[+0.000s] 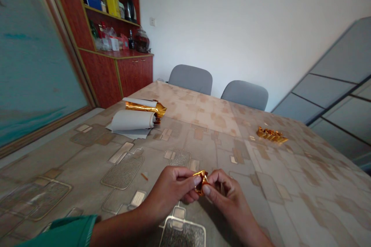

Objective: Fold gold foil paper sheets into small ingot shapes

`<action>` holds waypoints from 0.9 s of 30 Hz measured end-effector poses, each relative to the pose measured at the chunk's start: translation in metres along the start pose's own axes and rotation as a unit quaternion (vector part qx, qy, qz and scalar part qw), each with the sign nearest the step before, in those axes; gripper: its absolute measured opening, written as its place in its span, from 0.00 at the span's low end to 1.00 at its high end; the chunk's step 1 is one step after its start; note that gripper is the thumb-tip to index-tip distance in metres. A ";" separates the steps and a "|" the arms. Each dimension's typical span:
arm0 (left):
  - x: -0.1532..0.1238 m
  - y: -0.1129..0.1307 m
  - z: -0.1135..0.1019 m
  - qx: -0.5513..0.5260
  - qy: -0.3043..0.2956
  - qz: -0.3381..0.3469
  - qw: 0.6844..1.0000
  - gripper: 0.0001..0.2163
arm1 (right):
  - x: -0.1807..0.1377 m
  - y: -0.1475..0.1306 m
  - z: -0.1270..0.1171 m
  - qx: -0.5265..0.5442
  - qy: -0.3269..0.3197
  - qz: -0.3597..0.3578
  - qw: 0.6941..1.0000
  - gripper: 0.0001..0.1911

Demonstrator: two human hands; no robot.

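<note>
My left hand [171, 189] and my right hand [226, 197] meet just above the table near its front edge. Both pinch a small folded piece of gold foil paper [200, 180] between thumbs and fingertips. The fingers of each hand are curled closed around it. A green sleeve covers my left arm at the bottom left.
A patterned beige cloth covers the table [203, 123]. Rolled white and gold foil sheets [136, 117] lie at the left. Several folded gold pieces [271, 135] sit at the right. Two grey chairs [191, 79] stand at the far side, and a red cabinet [116, 69] stands in the back-left corner.
</note>
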State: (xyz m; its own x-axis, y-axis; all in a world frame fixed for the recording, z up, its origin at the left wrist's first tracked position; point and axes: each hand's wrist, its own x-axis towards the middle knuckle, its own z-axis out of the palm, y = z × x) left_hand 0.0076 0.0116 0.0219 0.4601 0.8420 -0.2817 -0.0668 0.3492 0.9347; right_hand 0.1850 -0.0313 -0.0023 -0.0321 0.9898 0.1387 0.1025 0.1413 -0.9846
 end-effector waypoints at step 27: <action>-0.002 -0.002 0.003 0.004 -0.052 -0.017 0.998 0.24 | -0.008 -0.013 0.000 -0.088 0.032 0.025 0.995 0.14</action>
State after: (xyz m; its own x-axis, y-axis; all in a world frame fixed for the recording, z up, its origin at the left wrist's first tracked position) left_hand 0.0092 0.0086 0.0215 0.5523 0.7815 -0.2902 -0.0422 0.3739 0.9265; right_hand 0.1838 -0.0408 0.0089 0.0410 0.9939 0.1019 0.2747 0.0869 -0.9576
